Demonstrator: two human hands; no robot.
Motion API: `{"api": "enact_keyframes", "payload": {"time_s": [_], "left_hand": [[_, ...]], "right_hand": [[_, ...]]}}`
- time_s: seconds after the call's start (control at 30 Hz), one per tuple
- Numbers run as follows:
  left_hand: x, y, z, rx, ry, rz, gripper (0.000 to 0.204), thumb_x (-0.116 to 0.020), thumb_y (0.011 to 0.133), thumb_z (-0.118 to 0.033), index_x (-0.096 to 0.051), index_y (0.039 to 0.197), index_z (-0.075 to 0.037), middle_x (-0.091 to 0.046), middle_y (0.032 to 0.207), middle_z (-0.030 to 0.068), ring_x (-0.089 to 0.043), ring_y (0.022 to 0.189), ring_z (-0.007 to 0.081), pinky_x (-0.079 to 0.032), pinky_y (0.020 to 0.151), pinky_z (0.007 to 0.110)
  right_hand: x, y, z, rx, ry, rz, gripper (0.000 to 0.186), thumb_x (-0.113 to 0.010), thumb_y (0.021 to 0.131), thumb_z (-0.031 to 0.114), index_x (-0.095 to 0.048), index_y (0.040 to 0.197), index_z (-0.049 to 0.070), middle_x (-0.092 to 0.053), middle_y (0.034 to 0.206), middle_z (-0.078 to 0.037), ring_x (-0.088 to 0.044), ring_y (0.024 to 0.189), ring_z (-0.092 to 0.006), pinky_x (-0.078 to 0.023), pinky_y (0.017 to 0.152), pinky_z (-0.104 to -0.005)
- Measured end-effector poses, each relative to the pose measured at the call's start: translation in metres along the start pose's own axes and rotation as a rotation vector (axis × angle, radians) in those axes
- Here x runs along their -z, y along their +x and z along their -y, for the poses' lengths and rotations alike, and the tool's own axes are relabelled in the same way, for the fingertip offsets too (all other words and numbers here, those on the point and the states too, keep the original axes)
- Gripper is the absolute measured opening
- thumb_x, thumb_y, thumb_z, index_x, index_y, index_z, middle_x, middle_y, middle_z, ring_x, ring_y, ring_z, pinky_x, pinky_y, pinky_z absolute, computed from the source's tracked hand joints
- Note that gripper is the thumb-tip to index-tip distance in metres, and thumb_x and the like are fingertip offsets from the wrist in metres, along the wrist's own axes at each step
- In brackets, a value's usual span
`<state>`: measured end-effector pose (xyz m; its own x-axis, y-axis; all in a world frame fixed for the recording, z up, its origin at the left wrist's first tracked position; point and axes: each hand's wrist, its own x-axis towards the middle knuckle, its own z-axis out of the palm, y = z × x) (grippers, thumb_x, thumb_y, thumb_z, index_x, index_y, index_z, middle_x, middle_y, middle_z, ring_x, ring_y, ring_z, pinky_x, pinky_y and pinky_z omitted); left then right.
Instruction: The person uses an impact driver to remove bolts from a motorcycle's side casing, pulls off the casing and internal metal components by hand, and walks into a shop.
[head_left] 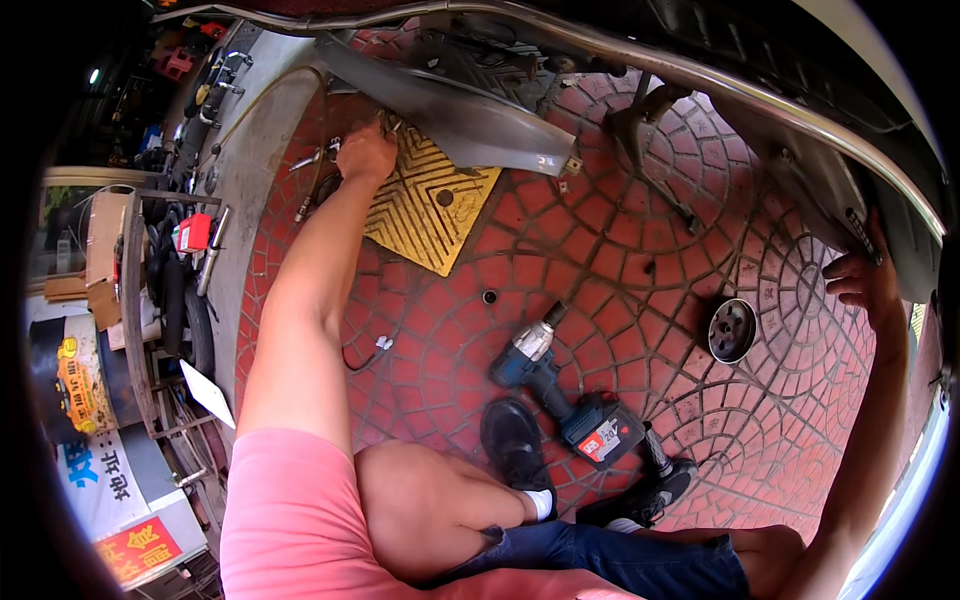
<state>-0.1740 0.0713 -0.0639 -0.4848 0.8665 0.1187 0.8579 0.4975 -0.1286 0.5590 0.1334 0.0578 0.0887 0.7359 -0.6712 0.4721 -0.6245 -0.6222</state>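
Note:
My left hand reaches far forward, its fingers closed on something I cannot make out. It is over the far left corner of a yellow chevron-patterned ramp plate, beside a long grey curved panel. My right hand is up at the right by a dark vehicle panel. Its fingers are apart, and it seems to lean on the panel's lower edge. A cordless impact wrench with a socket on its nose lies on the paving between my arms, close to my shoes.
A round metal cover with holes lies on the red paving at right. A small socket sits near the wrench. Vehicle bodywork with a metal trim strip arches overhead. Shelving with tools and parts lines the left side.

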Motion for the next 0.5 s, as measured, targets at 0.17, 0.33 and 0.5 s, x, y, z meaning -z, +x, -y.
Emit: {"api": "enact_keyframes", "payload": {"time_s": [0.17, 0.33, 0.5], "left_hand": [[-0.029, 0.008, -0.008, -0.047, 0.024, -0.052, 0.035, -0.064, 0.091, -0.029, -0.065, 0.123, -0.013, -0.064, 0.123, 0.0155, -0.066, 0.115, 0.0382, -0.055, 0.093, 0.052], [-0.050, 0.012, 0.009, -0.098, 0.074, -0.092, 0.030, -0.066, 0.091, -0.026, -0.066, 0.118, -0.013, -0.064, 0.124, 0.0168, -0.066, 0.115, 0.0387, -0.056, 0.091, 0.051], [-0.043, 0.001, 0.017, -0.011, -0.089, -0.108, 0.031, -0.067, 0.094, -0.028, -0.065, 0.118, -0.007, -0.068, 0.113, 0.0179, -0.069, 0.108, 0.0386, -0.056, 0.090, 0.050]], "right_hand": [[-0.002, -0.003, -0.003, -0.012, 0.013, -0.080, 0.103, -0.033, 0.082, 0.097, -0.075, 0.094, 0.004, -0.075, 0.079, -0.010, -0.068, 0.065, -0.0174, -0.047, 0.060, -0.0273], [0.000, -0.001, -0.007, 0.046, 0.064, -0.058, 0.099, -0.035, 0.086, 0.093, -0.073, 0.110, 0.005, -0.077, 0.084, -0.012, -0.071, 0.068, -0.0178, -0.048, 0.057, -0.0261], [0.002, 0.007, -0.003, 0.001, 0.013, -0.004, 0.106, -0.031, 0.081, 0.098, -0.072, 0.113, 0.005, -0.078, 0.092, -0.012, -0.072, 0.077, -0.0201, -0.050, 0.069, -0.0301]]}}
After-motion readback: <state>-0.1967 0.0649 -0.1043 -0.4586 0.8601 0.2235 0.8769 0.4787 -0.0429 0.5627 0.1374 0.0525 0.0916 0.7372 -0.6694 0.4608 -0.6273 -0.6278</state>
